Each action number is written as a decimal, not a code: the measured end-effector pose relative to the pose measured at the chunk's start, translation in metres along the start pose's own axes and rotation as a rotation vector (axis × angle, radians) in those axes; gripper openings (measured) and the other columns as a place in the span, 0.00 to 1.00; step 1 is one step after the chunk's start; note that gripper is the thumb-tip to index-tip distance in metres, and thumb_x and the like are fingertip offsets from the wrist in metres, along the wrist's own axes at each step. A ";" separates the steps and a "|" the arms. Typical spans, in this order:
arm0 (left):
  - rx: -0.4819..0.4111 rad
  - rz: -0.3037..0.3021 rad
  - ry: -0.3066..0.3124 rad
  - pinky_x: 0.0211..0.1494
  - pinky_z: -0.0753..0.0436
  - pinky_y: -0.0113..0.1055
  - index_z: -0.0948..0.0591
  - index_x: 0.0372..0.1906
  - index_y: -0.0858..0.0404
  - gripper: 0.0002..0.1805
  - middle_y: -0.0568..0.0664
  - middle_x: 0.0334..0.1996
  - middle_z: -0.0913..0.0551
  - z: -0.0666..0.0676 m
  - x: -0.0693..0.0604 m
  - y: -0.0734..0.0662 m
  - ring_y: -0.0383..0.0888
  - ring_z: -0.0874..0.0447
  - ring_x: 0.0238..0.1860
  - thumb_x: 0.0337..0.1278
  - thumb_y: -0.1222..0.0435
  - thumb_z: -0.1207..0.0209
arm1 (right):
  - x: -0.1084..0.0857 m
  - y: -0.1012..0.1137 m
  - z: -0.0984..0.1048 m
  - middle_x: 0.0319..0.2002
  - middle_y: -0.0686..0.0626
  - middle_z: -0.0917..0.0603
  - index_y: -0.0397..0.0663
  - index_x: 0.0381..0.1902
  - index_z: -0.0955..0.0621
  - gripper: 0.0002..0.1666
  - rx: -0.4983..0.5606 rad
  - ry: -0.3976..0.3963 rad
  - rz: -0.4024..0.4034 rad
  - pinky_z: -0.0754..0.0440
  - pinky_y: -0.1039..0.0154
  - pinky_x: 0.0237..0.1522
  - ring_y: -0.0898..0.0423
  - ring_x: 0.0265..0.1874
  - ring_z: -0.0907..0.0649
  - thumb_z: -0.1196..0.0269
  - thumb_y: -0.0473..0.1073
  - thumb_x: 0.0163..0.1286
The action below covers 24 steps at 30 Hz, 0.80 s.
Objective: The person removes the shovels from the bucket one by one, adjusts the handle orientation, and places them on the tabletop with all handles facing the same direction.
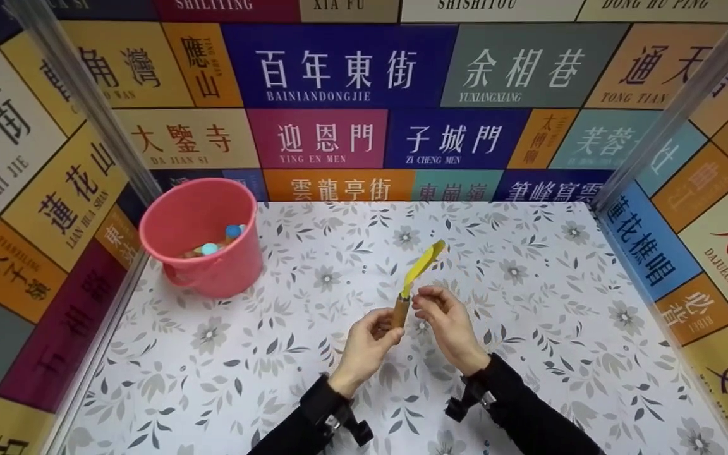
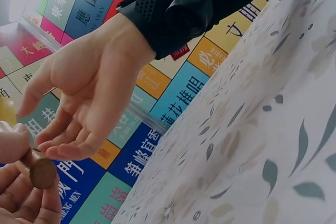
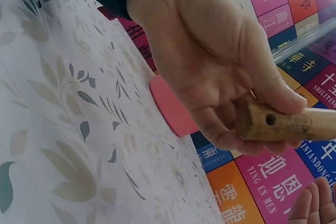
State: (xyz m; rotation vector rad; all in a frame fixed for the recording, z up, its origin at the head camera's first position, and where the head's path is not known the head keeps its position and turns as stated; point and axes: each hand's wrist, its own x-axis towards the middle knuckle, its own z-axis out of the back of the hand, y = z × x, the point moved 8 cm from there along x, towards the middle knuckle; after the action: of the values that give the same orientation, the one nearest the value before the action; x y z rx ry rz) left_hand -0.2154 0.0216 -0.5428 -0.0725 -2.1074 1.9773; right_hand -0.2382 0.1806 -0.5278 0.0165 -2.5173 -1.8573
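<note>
Left hand (image 1: 365, 346): reaching forward, with its thumb lying along the handle.
Right hand (image 1: 449, 325): bending in from the other side, its fingers curling a little.
Counting: one yellow-bladed tool with a round brown wooden handle (image 1: 410, 277), one round pink bucket (image 1: 228, 272), two blue tops (image 1: 210, 249) showing inside.
Left grip: closing around the handle, holding the tool above the white, leafy surface (image 1: 301, 385), blade pointing up and away.
Right grip: hanging loose, partly open, just beside the tool.

Yellow-bladed tool (image 2: 42, 172) cropped at nine o'clock in left wrist view, contents (image 1: 210, 249) of bucket (image 1: 228, 272) partly hidden, perhaps bottles
</note>
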 end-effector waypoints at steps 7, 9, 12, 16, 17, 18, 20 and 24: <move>-0.027 -0.011 -0.041 0.49 0.12 0.32 0.20 0.58 0.80 0.18 0.66 0.48 0.14 -0.007 -0.003 0.005 0.46 0.13 0.45 0.68 0.75 0.34 | -0.004 -0.001 -0.008 0.43 0.50 0.17 0.31 0.54 0.24 0.12 0.064 -0.003 0.034 0.17 0.66 0.49 0.60 0.44 0.17 0.44 0.25 0.75; -0.028 -0.002 -0.043 0.49 0.12 0.32 0.20 0.58 0.80 0.17 0.66 0.48 0.14 -0.009 -0.004 0.007 0.48 0.13 0.46 0.68 0.76 0.35 | -0.004 -0.002 -0.009 0.43 0.50 0.18 0.30 0.54 0.24 0.13 0.060 -0.006 0.025 0.17 0.67 0.49 0.60 0.44 0.18 0.44 0.24 0.74; -0.025 0.020 -0.039 0.50 0.12 0.32 0.20 0.58 0.79 0.17 0.65 0.49 0.14 -0.012 -0.004 0.012 0.49 0.13 0.46 0.69 0.76 0.35 | -0.004 -0.002 -0.010 0.44 0.50 0.18 0.28 0.55 0.24 0.13 0.048 -0.010 0.009 0.18 0.68 0.50 0.60 0.44 0.18 0.44 0.24 0.74; -0.020 0.046 -0.036 0.50 0.13 0.31 0.20 0.59 0.77 0.17 0.64 0.50 0.14 -0.014 -0.005 0.016 0.50 0.13 0.48 0.70 0.74 0.35 | -0.003 -0.004 -0.012 0.44 0.49 0.19 0.29 0.54 0.24 0.12 0.046 -0.011 -0.022 0.19 0.67 0.52 0.59 0.45 0.19 0.43 0.24 0.75; -0.016 0.049 -0.036 0.50 0.13 0.30 0.20 0.59 0.77 0.17 0.64 0.50 0.14 -0.015 -0.005 0.017 0.51 0.13 0.48 0.69 0.74 0.35 | -0.003 -0.005 -0.012 0.44 0.49 0.19 0.29 0.53 0.24 0.12 0.046 -0.014 -0.030 0.19 0.67 0.53 0.59 0.45 0.19 0.43 0.24 0.74; -0.011 0.049 -0.036 0.50 0.13 0.30 0.20 0.59 0.77 0.17 0.64 0.50 0.14 -0.015 -0.005 0.017 0.51 0.12 0.48 0.69 0.74 0.35 | -0.003 -0.005 -0.013 0.44 0.48 0.19 0.30 0.53 0.24 0.12 0.045 -0.013 -0.037 0.19 0.67 0.53 0.58 0.45 0.19 0.43 0.24 0.74; -0.002 0.036 -0.037 0.49 0.12 0.31 0.20 0.58 0.77 0.17 0.64 0.50 0.14 -0.016 -0.006 0.016 0.53 0.12 0.48 0.69 0.74 0.34 | -0.002 -0.007 -0.012 0.44 0.47 0.19 0.30 0.52 0.23 0.11 0.037 -0.017 -0.045 0.18 0.66 0.53 0.58 0.45 0.19 0.42 0.23 0.73; 0.017 0.016 -0.041 0.48 0.11 0.33 0.19 0.58 0.77 0.17 0.65 0.49 0.14 -0.017 -0.006 0.016 0.52 0.12 0.47 0.69 0.74 0.35 | -0.001 -0.008 -0.011 0.43 0.47 0.18 0.29 0.50 0.23 0.11 0.009 -0.029 -0.053 0.18 0.67 0.53 0.57 0.44 0.18 0.42 0.22 0.71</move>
State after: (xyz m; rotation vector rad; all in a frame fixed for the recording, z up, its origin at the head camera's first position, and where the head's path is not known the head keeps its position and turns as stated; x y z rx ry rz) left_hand -0.2081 0.0386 -0.5585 -0.0458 -2.1218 2.0219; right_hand -0.2375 0.1673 -0.5323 0.0581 -2.5686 -1.8790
